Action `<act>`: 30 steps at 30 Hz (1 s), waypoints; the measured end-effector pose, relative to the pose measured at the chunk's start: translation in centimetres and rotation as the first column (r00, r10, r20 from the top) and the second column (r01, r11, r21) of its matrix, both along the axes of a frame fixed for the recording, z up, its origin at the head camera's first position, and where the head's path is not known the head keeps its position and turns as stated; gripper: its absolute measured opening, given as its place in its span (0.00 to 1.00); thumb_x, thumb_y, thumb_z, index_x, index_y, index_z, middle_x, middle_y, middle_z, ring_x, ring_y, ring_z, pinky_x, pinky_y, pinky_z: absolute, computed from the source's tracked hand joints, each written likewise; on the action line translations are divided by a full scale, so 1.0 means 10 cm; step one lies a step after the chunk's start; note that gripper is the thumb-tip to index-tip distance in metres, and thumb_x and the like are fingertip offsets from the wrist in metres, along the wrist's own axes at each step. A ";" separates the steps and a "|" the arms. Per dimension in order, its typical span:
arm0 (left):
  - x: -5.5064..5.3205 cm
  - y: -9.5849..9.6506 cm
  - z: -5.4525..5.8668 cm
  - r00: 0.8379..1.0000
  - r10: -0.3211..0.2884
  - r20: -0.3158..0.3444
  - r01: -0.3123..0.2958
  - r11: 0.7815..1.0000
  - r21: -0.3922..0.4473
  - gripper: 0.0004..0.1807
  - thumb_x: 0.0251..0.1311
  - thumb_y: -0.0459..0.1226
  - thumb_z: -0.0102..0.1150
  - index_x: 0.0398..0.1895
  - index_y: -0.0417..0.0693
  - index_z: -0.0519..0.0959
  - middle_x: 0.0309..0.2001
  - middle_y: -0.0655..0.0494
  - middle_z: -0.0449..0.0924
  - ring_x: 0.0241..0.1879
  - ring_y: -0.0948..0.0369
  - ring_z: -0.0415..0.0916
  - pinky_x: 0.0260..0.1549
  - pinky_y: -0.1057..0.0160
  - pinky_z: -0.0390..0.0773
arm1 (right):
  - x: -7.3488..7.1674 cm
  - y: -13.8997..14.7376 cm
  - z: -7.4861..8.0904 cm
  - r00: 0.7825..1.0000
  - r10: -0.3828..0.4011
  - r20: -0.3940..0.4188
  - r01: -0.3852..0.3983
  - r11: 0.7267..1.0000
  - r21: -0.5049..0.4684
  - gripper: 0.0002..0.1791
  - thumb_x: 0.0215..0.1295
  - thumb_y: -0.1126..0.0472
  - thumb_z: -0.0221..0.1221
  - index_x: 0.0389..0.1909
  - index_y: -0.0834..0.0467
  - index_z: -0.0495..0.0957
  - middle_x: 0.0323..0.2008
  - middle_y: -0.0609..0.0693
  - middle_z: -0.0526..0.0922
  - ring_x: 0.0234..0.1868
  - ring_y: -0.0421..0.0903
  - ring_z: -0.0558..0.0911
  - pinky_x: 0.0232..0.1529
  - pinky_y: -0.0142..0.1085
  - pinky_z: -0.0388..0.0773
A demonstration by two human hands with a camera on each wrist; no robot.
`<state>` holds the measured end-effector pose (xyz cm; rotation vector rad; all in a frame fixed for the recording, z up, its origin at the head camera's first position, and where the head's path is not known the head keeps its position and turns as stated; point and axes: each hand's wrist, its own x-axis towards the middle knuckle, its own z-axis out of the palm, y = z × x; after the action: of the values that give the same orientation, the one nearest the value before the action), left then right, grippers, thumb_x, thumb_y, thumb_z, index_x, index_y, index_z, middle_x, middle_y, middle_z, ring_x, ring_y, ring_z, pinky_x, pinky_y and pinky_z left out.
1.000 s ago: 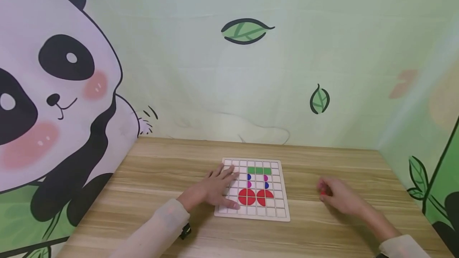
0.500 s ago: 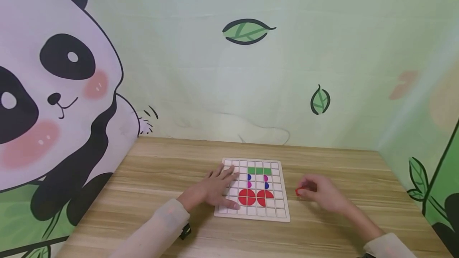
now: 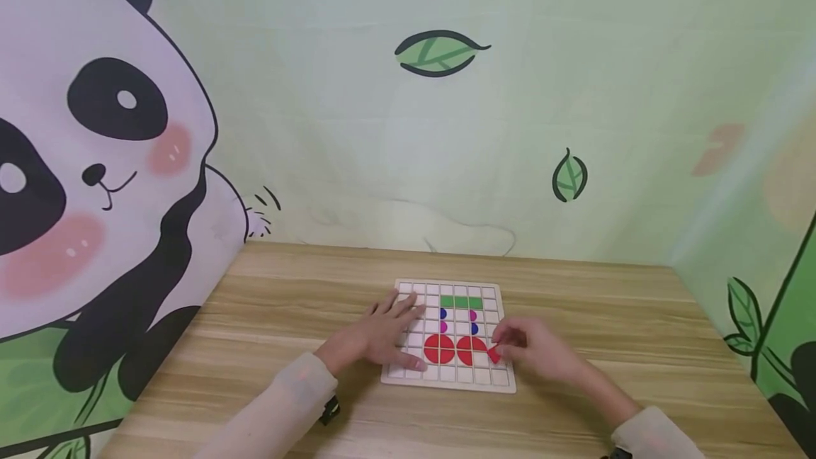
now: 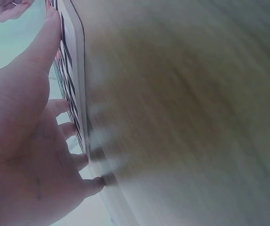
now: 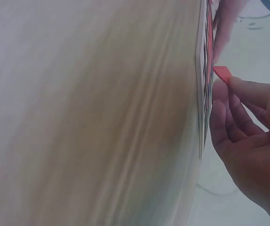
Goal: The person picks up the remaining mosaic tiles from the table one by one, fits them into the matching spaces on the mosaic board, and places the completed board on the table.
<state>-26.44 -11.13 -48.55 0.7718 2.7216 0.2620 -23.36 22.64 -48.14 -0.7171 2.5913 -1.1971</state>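
Observation:
A white grid board point(image 3: 448, 377) lies flat on the table. Set in its squares are a green strip point(image 3: 461, 302), small blue and pink half-round pieces, a full red circle point(image 3: 439, 349) and a second red circle point(image 3: 470, 350) whose lower right quarter is a bare square. My left hand point(image 3: 384, 335) rests with spread, straight fingers on the board's left side. Over the right edge, my right hand point(image 3: 540, 348) pinches a small red piece point(image 5: 222, 73) between thumb and forefinger, tilted, close over the board and just right of the second circle.
The wooden table point(image 3: 287, 317) reaches back to a pale green cloth backdrop point(image 3: 357, 126) printed with leaves and a large panda point(image 3: 127, 161). Fabric walls stand close on both sides. Long sleeves and dark wrist straps cover the forearms.
My right hand has come left from the bare table to the board's right edge, carrying the red piece. The left hand has stayed in place on the board.

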 end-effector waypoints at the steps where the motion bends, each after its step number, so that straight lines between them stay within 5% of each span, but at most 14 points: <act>1: 0.00 0.00 0.00 1.000 0.000 -0.002 0.000 1.000 0.000 0.62 0.57 0.74 0.63 0.88 0.61 0.49 0.88 0.53 0.38 0.85 0.43 0.29 0.79 0.33 0.44 | 0.00 -0.03 0.00 1.000 0.009 -0.001 -0.009 1.000 -0.004 0.04 0.72 0.65 0.68 0.43 0.55 0.84 0.38 0.44 0.85 0.41 0.47 0.81 0.43 0.33 0.82; 15: 0.01 0.00 0.01 1.000 -0.001 -0.005 0.001 1.000 -0.004 0.62 0.57 0.74 0.63 0.88 0.61 0.49 0.88 0.53 0.38 0.85 0.43 0.30 0.78 0.33 0.44 | 0.01 -0.30 -0.02 0.998 -0.059 0.012 0.058 0.997 0.042 0.06 0.68 0.68 0.70 0.34 0.55 0.83 0.30 0.45 0.81 0.33 0.46 0.78 0.31 0.33 0.79; 30: 0.01 0.00 0.02 1.000 -0.005 -0.005 0.005 1.000 -0.003 0.62 0.57 0.74 0.63 0.88 0.60 0.49 0.88 0.53 0.38 0.85 0.43 0.30 0.78 0.33 0.44 | 0.01 -0.31 0.02 0.998 -0.046 0.033 0.043 0.995 0.089 0.07 0.65 0.71 0.69 0.37 0.57 0.82 0.32 0.46 0.81 0.35 0.46 0.78 0.33 0.33 0.80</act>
<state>-26.31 -11.13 -48.33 0.7798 2.7232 0.2556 -23.26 19.56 -47.97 -0.6181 2.6255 -1.0894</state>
